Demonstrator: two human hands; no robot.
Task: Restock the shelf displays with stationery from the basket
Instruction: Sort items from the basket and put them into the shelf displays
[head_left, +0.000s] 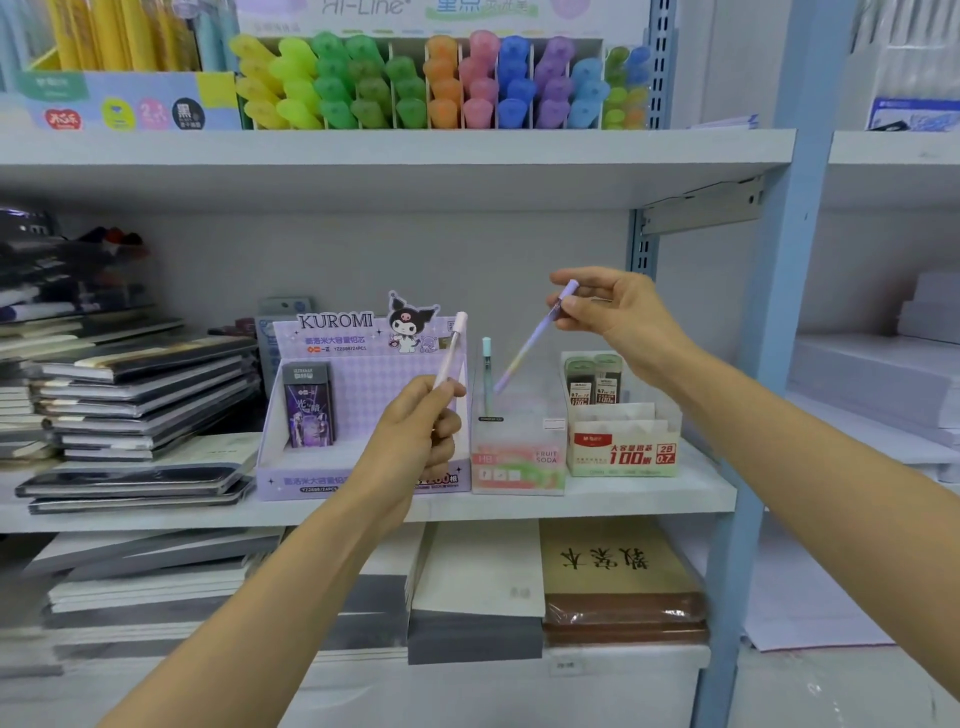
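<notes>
Shelving is filling our view, pale grey boards on blue uprights, and we are facing the middle shelf (649, 501). Our left hand (415, 431) is gripping a pink pen (451, 348) at its lower end, fingers curled round it, cap end pointing up in front of the Kuromi display box (363, 384). Our right hand (618, 317) is pinching a purple pen (535, 338) near its top between thumb and fingertips. The pen is slanting down-left, its low end hanging at the clear Fruit Soda box (519, 457); we cannot tell whether the tip is inside yet. A teal pen (487, 374) is standing upright in that clear box, just beside the purple tip.

The clear box is sitting between the Kuromi display and a red-printed lead refill box (623, 447), all three lining up along the shelf's front edge. A dark refill case (307, 410) is standing inside the Kuromi display at its left. Stacked notebooks (140, 405) are piling up at the shelf's left end. Coloured highlighters (441, 83) are filling a divided display on the shelf above. Flat book stacks (618, 571) are lying on the shelf below.
</notes>
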